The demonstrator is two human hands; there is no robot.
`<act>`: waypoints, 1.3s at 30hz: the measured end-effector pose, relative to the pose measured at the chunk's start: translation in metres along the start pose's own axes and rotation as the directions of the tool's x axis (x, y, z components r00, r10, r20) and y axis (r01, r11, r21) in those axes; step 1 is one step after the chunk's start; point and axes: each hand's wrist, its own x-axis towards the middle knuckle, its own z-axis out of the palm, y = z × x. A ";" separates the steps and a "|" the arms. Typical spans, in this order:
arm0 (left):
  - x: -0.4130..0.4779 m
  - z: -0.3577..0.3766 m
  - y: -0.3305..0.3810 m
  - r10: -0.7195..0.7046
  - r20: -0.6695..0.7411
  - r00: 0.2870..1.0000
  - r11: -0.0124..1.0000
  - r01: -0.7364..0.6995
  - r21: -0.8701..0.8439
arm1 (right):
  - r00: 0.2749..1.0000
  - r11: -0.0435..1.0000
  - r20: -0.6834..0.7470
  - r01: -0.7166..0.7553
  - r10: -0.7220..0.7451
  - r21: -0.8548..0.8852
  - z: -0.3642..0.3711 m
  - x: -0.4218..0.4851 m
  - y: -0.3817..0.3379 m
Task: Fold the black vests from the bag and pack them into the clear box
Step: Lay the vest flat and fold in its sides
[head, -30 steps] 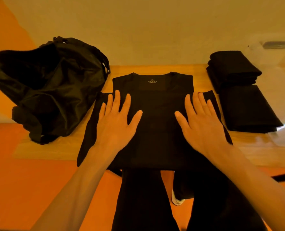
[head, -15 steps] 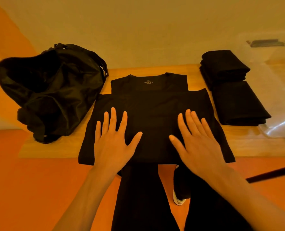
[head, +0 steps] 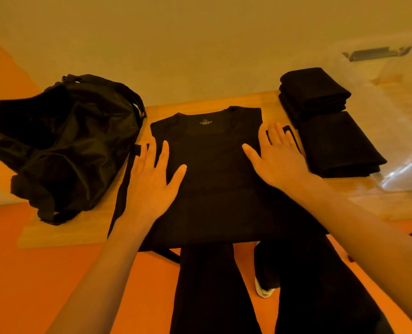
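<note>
A black vest [head: 214, 179] lies flat on the wooden table [head: 84, 225], neckline away from me, its lower end folded up. My left hand [head: 149, 184] rests flat on its left side, fingers spread. On the vest's right side lies my right hand [head: 277, 157], also flat with straight fingers. The black bag [head: 62, 145] sits slumped at the table's left. Two folded black vests [head: 325, 126] lie at the right, beside the clear box [head: 393, 112].
A pale wall runs behind the table. The near table edge lies just below the vest, and my dark trouser legs [head: 224, 290] and a white shoe [head: 262, 289] show over the orange floor beneath it.
Both hands have slid away from me and outward over the vest, from its near half up toward the shoulders.
</note>
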 end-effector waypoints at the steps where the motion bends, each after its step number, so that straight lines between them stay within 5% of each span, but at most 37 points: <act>1: 0.011 0.002 -0.004 -0.021 0.052 0.998 0.999 0.019 0.036 | 0.998 0.999 0.048 -0.032 0.033 -0.019 0.002 0.012 0.003; 5: 0.027 0.002 -0.015 -0.094 0.169 0.981 0.989 0.074 0.125 | 0.996 0.996 0.067 -0.057 0.062 -0.061 0.006 0.021 0.006; 9: 0.049 -0.015 -0.003 0.032 0.016 0.999 0.999 -0.031 -0.030 | 0.981 0.990 -0.137 0.134 -0.137 -0.030 -0.013 0.037 -0.006; 12: 0.090 -0.022 -0.001 0.124 -0.059 0.991 0.984 -0.131 -0.125 | 0.987 0.990 -0.080 0.142 -0.139 0.024 -0.034 0.090 -0.013; 15: 0.138 -0.026 -0.003 0.153 0.077 0.985 0.984 -0.145 -0.099 | 0.993 0.994 -0.063 0.098 -0.095 0.055 -0.049 0.141 -0.011; 18: 0.175 -0.032 -0.005 0.181 0.210 0.961 0.982 -0.187 0.012 | 0.989 0.990 0.099 0.104 -0.114 0.100 -0.055 0.170 -0.011; 25: 0.206 -0.044 -0.006 -0.030 0.349 0.937 0.996 0.056 -0.065 | 0.934 0.974 0.335 0.050 -0.124 0.222 -0.062 0.195 -0.010; 33: 0.217 -0.046 -0.003 -0.070 0.395 0.916 0.977 0.143 -0.159 | 0.919 0.948 0.353 0.058 -0.173 0.314 -0.064 0.196 -0.008; 39: 0.208 -0.042 -0.010 -0.122 0.315 0.941 0.947 0.205 -0.246 | 0.934 0.923 0.357 -0.119 -0.021 0.365 -0.074 0.197 -0.001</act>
